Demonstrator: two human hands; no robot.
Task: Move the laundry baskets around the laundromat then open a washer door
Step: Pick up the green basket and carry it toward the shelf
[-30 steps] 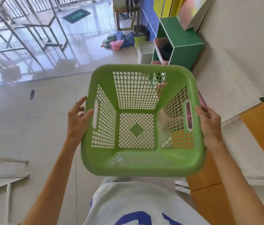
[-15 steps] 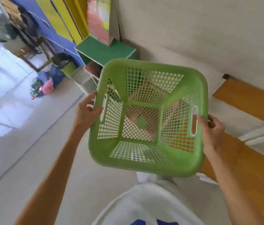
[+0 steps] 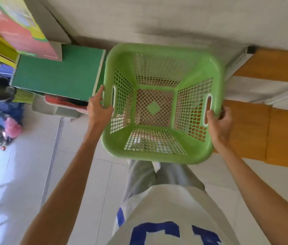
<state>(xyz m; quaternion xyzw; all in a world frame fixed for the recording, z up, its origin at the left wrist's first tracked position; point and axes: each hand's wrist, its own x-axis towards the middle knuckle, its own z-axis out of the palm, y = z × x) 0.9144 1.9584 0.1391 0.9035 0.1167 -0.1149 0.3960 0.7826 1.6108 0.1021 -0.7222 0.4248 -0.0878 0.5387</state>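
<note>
An empty green plastic laundry basket (image 3: 159, 152) with lattice walls hangs in the air in front of my chest. My left hand (image 3: 99, 107) grips its left rim by the handle slot. My right hand (image 3: 219, 124) grips the right rim at the other handle slot. Through the lattice bottom I see something pinkish-red and orange lying under the basket. No washer door is in view.
A green box shelf (image 3: 58, 75) stands just left of the basket against the wall, with red and grey baskets (image 3: 63, 103) under it. An orange bench (image 3: 267, 131) runs along the right. A pile of coloured clothes (image 3: 5, 128) lies on the tiled floor at far left.
I have turned right toward the wall with the basket held in both hands. The green shelf has slid from ahead to the left, and the orange bench now sits directly beside the basket.
</note>
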